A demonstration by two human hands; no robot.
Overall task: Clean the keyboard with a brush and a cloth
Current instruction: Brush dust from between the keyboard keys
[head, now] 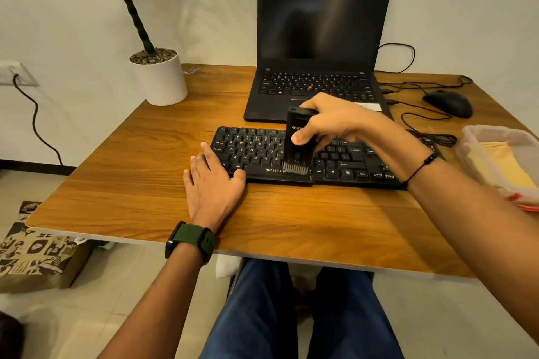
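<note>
The black keyboard (309, 157) is lying flat near the middle of the wooden desk (145, 183), its long side running left to right, just near of an open laptop (318, 46) with a dark screen.

The right hand (335, 122) is gripping a black brush (299, 143), thumb on the near face and fingers wrapped around the far side. The brush is standing roughly upright, bristles down, touching the near edge of the keyboard around the space bar row.

The left hand (214, 181) is lying flat with its fingers straight and spread. The palm is resting on the desk, and the fingertips and thumb are touching the keyboard's near-left corner. A green-strapped watch (191, 240) is sitting on that wrist; a dark cord bracelet (420, 167) is sitting on the right wrist.

At the right edge of the desk a clear plastic container (495, 154) is holding a yellow cloth (507, 163). A black mouse (449, 103) is lying far right, with cables beside it. A potted plant (160, 76) is standing at the far-left corner.
</note>
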